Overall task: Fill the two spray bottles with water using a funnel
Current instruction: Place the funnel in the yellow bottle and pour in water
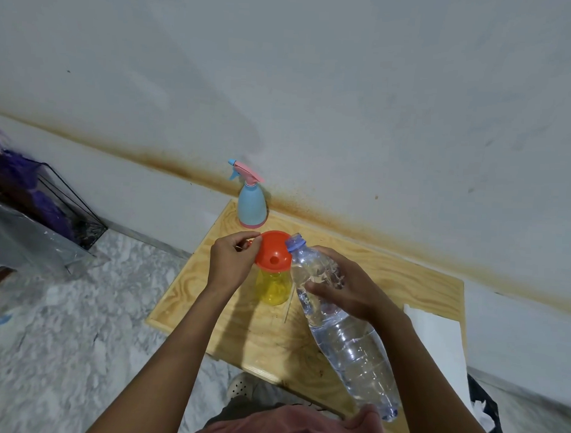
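- Nearest us, our right hand [353, 291] is wrapped around the upper body of the large clear plastic water bottle [338, 323], thumb on the near side and fingers curled over the far side. The bottle is uncapped and part full, and its base hangs out past the near edge of the low pale plywood table [405, 287].
- The bottle's long axis runs from that near-right base up and away to the left, so the open blue-tinted mouth [295, 242] sits just at the right rim of the round orange plastic funnel [273, 254]. We see no water leaving it.
- Our left hand [233, 258] pinches the funnel's left rim between thumb and fingertips, steadying it.
- The funnel sits in the neck of the translucent yellow plastic spray bottle [273, 287], which stands upright near the table's middle with its spray head off. We cannot tell how full it is.
- What the pour turns on, we judge: the mouth lies slightly right of the funnel's drain hole, so the right hand must raise the base and carry the mouth left over the bowl.
- Farthest, at the far-left corner against the wall, the pale blue spray bottle with pink trigger head [252, 200] stands closed, still to be opened.
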`<state>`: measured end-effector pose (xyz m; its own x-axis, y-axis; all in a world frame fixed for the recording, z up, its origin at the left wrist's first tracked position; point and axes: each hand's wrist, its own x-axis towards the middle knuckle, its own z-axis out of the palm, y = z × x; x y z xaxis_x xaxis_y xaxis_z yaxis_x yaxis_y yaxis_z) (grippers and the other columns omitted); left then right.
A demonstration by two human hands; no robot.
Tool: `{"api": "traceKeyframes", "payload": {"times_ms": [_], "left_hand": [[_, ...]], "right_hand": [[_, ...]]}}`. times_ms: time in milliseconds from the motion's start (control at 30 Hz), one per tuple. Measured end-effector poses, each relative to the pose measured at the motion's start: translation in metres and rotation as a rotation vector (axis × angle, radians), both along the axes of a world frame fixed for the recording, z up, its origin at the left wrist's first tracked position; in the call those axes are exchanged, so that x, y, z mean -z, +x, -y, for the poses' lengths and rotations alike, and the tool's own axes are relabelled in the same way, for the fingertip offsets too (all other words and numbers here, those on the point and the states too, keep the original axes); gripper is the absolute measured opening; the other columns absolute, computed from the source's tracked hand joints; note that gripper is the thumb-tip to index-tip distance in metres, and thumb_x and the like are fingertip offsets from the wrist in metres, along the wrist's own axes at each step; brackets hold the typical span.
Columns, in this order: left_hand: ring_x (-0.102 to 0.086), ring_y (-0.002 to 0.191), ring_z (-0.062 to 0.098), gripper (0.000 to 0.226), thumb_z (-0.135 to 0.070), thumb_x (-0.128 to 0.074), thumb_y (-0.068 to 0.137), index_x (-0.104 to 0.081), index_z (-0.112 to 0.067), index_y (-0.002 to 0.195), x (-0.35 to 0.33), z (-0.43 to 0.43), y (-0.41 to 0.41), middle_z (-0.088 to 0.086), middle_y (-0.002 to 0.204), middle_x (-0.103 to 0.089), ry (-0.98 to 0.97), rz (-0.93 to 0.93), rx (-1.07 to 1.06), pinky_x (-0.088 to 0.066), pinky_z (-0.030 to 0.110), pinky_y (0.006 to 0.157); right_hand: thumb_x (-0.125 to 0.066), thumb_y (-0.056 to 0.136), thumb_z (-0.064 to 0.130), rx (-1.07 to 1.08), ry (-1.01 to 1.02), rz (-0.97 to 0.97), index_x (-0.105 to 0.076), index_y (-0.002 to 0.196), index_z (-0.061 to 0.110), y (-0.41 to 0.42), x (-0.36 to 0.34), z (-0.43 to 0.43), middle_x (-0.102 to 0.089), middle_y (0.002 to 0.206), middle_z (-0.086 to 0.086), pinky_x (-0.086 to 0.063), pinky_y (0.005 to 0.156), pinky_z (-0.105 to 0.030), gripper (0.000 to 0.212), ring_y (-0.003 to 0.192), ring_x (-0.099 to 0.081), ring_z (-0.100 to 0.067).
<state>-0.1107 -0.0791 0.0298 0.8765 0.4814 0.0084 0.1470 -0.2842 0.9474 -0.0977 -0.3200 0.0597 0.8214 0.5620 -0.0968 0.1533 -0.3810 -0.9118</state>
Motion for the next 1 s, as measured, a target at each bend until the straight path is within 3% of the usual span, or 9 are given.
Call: {"api": "traceKeyframes", "payload": {"times_ms": [67, 200, 367, 533, 733, 1000], "left_hand": [[-0.055, 0.066, 0.006, 0.014, -0.018, -0.07, 0.09, -0.078, -0.015, 0.101, -0.0007, 0.0007, -0.0002, -0.003, 0.071, -0.065, -0.001, 0.006, 0.0, -0.05, 0.019, 0.067], [-0.055, 0.066, 0.006, 0.014, -0.017, -0.07, 0.09, -0.078, -0.014, 0.101, -0.0008, 0.0022, 0.0004, -0.006, 0.07, -0.064, -0.003, 0.012, -0.003, -0.049, 0.017, 0.066], [-0.052, 0.062, 0.005, 0.015, -0.017, -0.07, 0.09, -0.079, -0.013, 0.101, 0.0007, 0.0019, 0.0012, -0.008, 0.064, -0.059, -0.001, 0.011, -0.001, -0.05, 0.023, 0.066], [-0.05, 0.062, 0.005, 0.015, -0.017, -0.07, 0.09, -0.078, -0.012, 0.102, 0.0021, 0.0015, 0.0024, -0.007, 0.064, -0.058, 0.001, 0.016, -0.001, -0.048, 0.017, 0.063], [-0.048, 0.062, 0.008, 0.013, -0.017, -0.07, 0.09, -0.079, -0.013, 0.099, 0.0017, 0.0017, 0.0023, -0.002, 0.064, -0.055, 0.002, 0.014, 0.0, -0.048, 0.025, 0.065], [-0.049, 0.062, 0.008, 0.015, -0.017, -0.07, 0.09, -0.078, -0.012, 0.101, 0.0013, 0.0006, 0.0007, -0.005, 0.063, -0.054, 0.006, 0.014, -0.001, -0.049, 0.026, 0.066]], "right_hand": [[-0.076, 0.084, 0.04, -0.006, -0.008, -0.014, -0.051, 0.136, 0.038, 0.001, 0.0003, 0.0, -0.069, 0.115, 0.016, -0.055, 0.087, -0.029, 0.058, 0.1, -0.07, -0.003], [-0.075, 0.084, 0.036, -0.022, -0.021, -0.045, -0.049, 0.129, 0.047, 0.0026, -0.0035, -0.0011, -0.07, 0.108, 0.023, -0.051, 0.076, -0.012, 0.052, 0.097, -0.07, 0.0], [-0.074, 0.086, 0.033, -0.042, -0.027, -0.07, -0.05, 0.129, 0.043, 0.0046, -0.0063, -0.0015, -0.071, 0.106, 0.016, -0.051, 0.07, -0.011, 0.05, 0.09, -0.071, 0.0], [-0.074, 0.087, 0.035, -0.068, -0.031, -0.11, -0.054, 0.131, 0.036, 0.0061, -0.0069, 0.0001, -0.074, 0.107, 0.008, -0.056, 0.074, -0.022, 0.048, 0.09, -0.073, -0.007], [-0.074, 0.086, 0.038, -0.08, -0.047, -0.134, -0.054, 0.136, 0.031, 0.0087, -0.0043, 0.0018, -0.074, 0.107, 0.005, -0.058, 0.074, -0.032, 0.053, 0.088, -0.074, -0.013], [-0.074, 0.087, 0.036, -0.09, -0.048, -0.148, -0.055, 0.135, 0.03, 0.0076, -0.0065, 0.0028, -0.074, 0.106, 0.0, -0.061, 0.077, -0.048, 0.052, 0.088, -0.074, -0.02]]}}
